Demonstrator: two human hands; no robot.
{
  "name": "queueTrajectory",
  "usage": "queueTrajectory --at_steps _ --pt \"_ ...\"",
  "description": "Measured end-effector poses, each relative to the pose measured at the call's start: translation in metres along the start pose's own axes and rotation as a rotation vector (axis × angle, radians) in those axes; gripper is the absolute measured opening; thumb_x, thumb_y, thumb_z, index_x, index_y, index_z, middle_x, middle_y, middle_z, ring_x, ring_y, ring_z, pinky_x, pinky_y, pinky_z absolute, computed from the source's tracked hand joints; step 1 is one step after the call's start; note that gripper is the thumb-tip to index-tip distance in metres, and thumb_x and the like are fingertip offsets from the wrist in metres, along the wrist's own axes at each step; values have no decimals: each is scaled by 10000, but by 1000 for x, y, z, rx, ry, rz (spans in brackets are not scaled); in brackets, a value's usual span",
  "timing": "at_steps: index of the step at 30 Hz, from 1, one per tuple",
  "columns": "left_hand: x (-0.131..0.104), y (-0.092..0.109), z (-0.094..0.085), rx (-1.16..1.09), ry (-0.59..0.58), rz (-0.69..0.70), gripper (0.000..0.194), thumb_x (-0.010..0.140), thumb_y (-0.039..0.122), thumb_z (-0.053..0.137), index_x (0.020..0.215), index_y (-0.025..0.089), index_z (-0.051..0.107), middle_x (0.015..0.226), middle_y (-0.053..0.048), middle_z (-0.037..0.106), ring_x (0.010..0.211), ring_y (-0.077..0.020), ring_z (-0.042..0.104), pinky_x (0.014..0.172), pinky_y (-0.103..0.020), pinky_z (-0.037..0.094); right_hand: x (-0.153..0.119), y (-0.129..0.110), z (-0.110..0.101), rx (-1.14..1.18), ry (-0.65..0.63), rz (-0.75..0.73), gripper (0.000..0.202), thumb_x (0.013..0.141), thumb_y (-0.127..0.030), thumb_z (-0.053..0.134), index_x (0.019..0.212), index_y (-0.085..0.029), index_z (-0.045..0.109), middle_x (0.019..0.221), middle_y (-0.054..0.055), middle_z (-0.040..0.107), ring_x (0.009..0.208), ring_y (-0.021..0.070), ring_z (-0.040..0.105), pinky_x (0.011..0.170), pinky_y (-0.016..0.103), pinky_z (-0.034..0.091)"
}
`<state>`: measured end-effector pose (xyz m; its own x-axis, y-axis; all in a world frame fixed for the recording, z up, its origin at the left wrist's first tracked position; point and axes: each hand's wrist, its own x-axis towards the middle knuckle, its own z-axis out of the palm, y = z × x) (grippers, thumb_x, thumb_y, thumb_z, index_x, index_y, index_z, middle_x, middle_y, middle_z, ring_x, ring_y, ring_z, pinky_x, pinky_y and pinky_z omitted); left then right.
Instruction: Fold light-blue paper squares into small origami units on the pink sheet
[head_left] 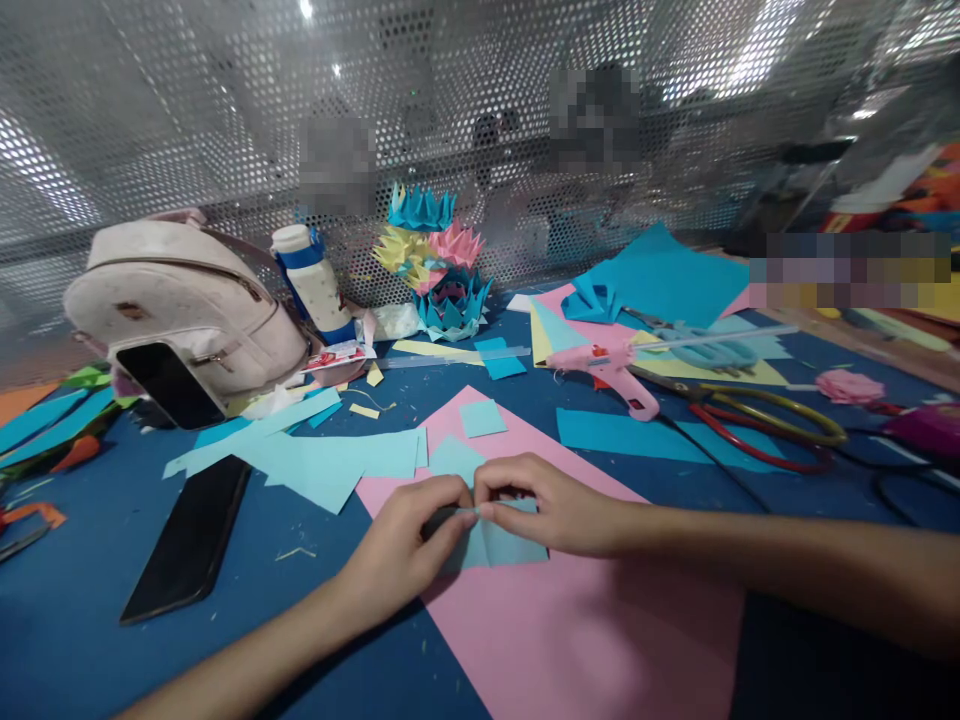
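Observation:
Both my hands pinch one creased piece of light blue paper [510,540] over a large pink sheet [570,630]. My left hand [412,525] is closed on its upper left part, thumb and fingertips together. From the other side my right hand [547,505] grips the top edge, and the two sets of fingertips nearly touch. A vertical fold line runs down the paper. Just beyond the fingers, a small light blue square [483,418] and another light blue piece [454,458] lie on the pink sheet.
Right of the sheet lie a pink glue gun [615,375] and red-and-yellow-handled scissors [765,425]. Light blue offcuts [322,465] and a black phone [191,540] are on the left. Behind stand a paper flower stack [450,300], a bottle [315,285] and a backpack [180,290].

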<state>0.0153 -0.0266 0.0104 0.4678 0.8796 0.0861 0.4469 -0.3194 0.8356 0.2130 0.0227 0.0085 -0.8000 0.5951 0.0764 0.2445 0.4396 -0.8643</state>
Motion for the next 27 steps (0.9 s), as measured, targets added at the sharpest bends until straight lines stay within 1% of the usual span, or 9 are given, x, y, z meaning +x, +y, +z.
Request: queueTrajectory --at_steps 8,21,25,27 --pt "-1 -3 3 12 42 24 210 933 199 486 726 167 498 667 34 466 641 -113 425 593 -220 288 2 0 -1 74 -11 2 130 874 -150 515 750 -151 554 694 -29 493 659 100 433 603 208 327" --pt "-2 -1 4 -6 67 15 229 930 218 487 709 162 512 664 26 486 632 -111 433 583 -223 292 3 -2 -2 145 3 5 152 878 -165 530 730 -144 563 680 -26 501 644 98 438 595 213 325" --pt "-1 -1 3 -34 77 -49 241 927 265 494 711 163 527 634 33 461 599 -107 404 553 -228 273 2 0 -1 147 24 3 164 893 -207 538 745 -146 575 690 -22 514 651 101 446 602 218 333" --pt "1 -3 2 -73 105 -101 243 914 297 510 717 161 551 615 36 456 577 -103 387 537 -227 266 2 2 0 153 51 18 181 905 -247 539 761 -148 586 699 -19 522 650 102 449 595 220 335"
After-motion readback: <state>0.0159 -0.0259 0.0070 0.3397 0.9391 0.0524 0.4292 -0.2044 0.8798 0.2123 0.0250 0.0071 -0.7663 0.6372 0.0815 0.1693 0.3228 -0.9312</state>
